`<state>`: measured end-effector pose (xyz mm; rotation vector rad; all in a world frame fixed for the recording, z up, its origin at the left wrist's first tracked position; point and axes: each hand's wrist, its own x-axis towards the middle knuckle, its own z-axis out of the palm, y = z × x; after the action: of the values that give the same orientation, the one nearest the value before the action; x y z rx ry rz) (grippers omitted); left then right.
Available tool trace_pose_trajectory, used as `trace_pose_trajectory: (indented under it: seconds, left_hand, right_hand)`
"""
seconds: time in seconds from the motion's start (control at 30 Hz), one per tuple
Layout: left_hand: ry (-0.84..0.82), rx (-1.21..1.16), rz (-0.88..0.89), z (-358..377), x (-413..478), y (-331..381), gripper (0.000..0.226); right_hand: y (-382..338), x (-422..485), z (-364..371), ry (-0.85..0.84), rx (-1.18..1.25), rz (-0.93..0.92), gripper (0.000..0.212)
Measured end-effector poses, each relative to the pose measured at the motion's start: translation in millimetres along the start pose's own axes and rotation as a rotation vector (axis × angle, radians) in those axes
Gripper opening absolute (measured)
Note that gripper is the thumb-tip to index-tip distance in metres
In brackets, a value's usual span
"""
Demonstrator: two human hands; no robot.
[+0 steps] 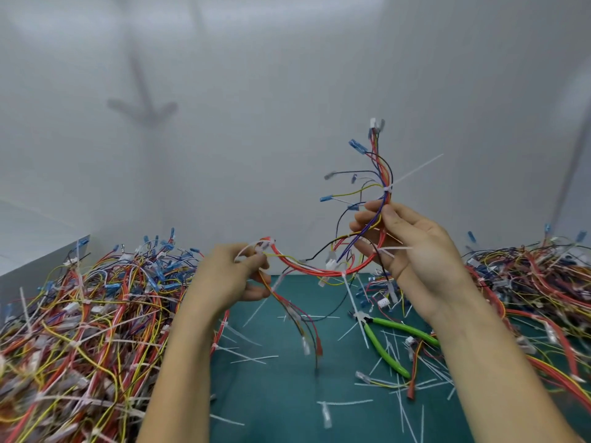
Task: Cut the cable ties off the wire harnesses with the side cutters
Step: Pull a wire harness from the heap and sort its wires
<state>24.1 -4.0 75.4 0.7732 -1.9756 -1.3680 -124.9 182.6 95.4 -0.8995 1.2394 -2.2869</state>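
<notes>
Open mat [275,394] ctr btwn left pile [80,330] & right pile [543,282]; side cutters [385,350], cut ties [345,402] litter mid-right.

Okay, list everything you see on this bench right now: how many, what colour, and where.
held harness: one, red, yellow, blue and black wires, raised between both hands
uncut ties: at least two, white, on the held harness
side cutters: one, green handles, lying on the mat, right of centre
cut ties: many, white, scattered on the mat
left pile: one, multicoloured harnesses, left of the mat
right pile: one, multicoloured harnesses, right
mat: one, green, centre
left hand: grips the harness's left end
right hand: pinches its upright part
</notes>
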Motion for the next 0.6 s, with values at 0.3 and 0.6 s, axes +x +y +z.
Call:
trace_pose_trajectory:
  seconds: [0.3,0.6]
  left_hand:
    - [0.059,-0.42,0.062,4,-10,21,0.014]
    - [0.03,-0.511,0.084,4,-16,31,0.013]
  right_hand:
    - [0,2,-4,0.122,0.106,0.027,0.024]
    - [-1,2,-5,0.146,0.095,0.031,0.024]
